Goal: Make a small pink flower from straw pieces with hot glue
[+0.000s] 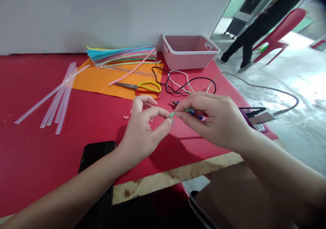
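Between thumb and forefinger, my left hand (146, 127) pinches the curled end of a short green pipe cleaner (172, 115). My right hand (211, 117) grips the same pipe cleaner a little to the right, its far part lying under the fingers. A thin thread (179, 144) hangs from the left fingertips down past the table edge. Beneath the right hand lies a blue tool with a pointed metal tip (173, 102), mostly covered. Scissors (149, 87) with yellow and red handles rest beyond my left hand. Small pink scraps (126, 117) lie beside it.
Pipe cleaners (122, 55) are bundled on orange paper (96, 84). Translucent sticks (61, 100) lie left; a black phone (98, 151) is under my left forearm. A pink basket (189, 57) and tangled cables (183, 81) sit behind. Someone's legs (254, 32) and a red chair (282, 32) are beyond.
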`<state>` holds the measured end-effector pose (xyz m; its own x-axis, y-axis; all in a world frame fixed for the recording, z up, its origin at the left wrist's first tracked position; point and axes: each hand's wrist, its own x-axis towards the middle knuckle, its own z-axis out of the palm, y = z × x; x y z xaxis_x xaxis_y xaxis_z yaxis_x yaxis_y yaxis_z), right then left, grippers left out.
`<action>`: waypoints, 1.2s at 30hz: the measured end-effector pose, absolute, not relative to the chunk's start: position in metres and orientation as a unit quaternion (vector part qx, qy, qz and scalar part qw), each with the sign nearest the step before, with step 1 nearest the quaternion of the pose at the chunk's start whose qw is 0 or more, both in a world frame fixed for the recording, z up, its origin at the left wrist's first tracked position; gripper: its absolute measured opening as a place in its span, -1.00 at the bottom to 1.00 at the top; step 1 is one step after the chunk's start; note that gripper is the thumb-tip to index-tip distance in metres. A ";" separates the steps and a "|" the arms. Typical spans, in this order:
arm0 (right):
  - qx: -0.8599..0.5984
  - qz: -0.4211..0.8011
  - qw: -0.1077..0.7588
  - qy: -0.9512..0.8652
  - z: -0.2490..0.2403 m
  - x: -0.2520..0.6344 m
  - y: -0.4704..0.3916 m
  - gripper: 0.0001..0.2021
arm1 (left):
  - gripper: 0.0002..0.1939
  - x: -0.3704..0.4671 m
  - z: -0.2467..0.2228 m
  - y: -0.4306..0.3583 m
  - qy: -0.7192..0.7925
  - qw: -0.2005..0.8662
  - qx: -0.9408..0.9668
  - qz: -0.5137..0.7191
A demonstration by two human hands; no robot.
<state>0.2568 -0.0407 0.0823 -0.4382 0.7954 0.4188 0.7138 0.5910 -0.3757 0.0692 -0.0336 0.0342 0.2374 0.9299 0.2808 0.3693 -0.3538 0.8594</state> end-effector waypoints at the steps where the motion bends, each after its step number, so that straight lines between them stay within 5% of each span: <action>1: -0.445 0.070 0.292 -0.844 0.081 0.256 -0.041 -0.93 | -0.95 0.069 0.035 -0.033 0.458 0.346 0.705 0.416; 18: -0.395 -0.049 0.291 -0.870 0.069 0.258 -0.040 -0.86 | -0.97 0.069 0.033 -0.034 0.453 0.355 0.694 0.432; 36: -0.415 0.048 0.315 -0.852 0.071 0.254 -0.042 -0.89 | -0.95 0.069 0.031 -0.034 0.446 0.340 0.708 0.429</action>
<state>0.2539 -0.0417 0.0712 -0.4570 0.7378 0.4968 0.6775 0.6506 -0.3430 0.0690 -0.0341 0.0313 0.2334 0.9237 0.3039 0.3407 -0.3704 0.8641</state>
